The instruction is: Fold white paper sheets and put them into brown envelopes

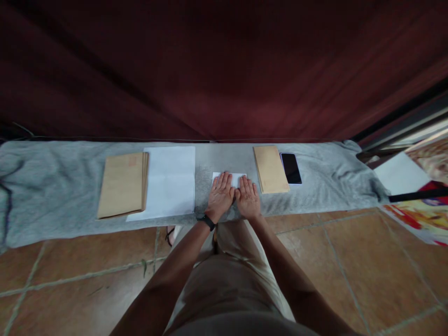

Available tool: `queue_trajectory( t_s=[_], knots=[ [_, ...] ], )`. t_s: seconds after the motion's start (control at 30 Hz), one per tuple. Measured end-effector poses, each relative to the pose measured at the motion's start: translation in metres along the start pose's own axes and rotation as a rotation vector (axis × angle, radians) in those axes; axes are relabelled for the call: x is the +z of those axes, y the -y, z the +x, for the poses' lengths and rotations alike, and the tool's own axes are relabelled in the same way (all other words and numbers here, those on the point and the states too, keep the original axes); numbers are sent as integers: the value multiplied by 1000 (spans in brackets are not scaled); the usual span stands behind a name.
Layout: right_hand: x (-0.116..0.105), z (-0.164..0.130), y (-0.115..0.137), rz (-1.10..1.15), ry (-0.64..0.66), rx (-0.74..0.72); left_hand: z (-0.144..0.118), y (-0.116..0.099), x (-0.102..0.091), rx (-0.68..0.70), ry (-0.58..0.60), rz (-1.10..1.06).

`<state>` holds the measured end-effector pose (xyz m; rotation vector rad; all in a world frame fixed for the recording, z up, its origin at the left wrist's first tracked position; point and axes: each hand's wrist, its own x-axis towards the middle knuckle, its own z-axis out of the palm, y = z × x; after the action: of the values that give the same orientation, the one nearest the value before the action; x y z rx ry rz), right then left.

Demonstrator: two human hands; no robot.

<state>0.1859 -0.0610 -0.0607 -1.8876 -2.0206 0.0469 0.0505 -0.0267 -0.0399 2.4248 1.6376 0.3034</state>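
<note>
Left hand point(220, 195) and right hand point(248, 197): flat, fingers spread, side by side, pressing a small folded white paper point(241, 178) on the fuzzy grey cloth point(52, 182). Right of the paper: rectangular tan envelope point(270, 169), then glossy black phone point(290, 168). Left of it: smooth white sheets point(170, 179), stacked kraft envelopes point(122, 184).

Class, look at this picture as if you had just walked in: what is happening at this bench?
A person presses both hands flat on a small white folded paper lying on a grey cloth. The left hand, with a black band at the wrist, and the right hand lie side by side. To the left sit a stack of brown envelopes and white sheets; to the right, another brown envelope and a dark phone.
</note>
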Motion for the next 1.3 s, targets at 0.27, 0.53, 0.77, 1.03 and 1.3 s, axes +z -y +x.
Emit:
queue_trajectory(
  t_s=[0.27,0.53,0.77,1.03,1.3],
  knots=[
    [-1,-7,-3,-26,-32,6,-5,2,-2,-54,-27,16],
    [-8,-12,-1,-18,-43,62,-6,1,-3,-61,-19,-5],
    [-12,15,13,70,92,-55,-5,3,-4,-48,41,14],
    [-6,17,12,22,99,-70,-5,5,-2,-44,46,17],
    [-4,16,11,10,73,-73,-5,5,-4,-48,37,4]
  ],
)
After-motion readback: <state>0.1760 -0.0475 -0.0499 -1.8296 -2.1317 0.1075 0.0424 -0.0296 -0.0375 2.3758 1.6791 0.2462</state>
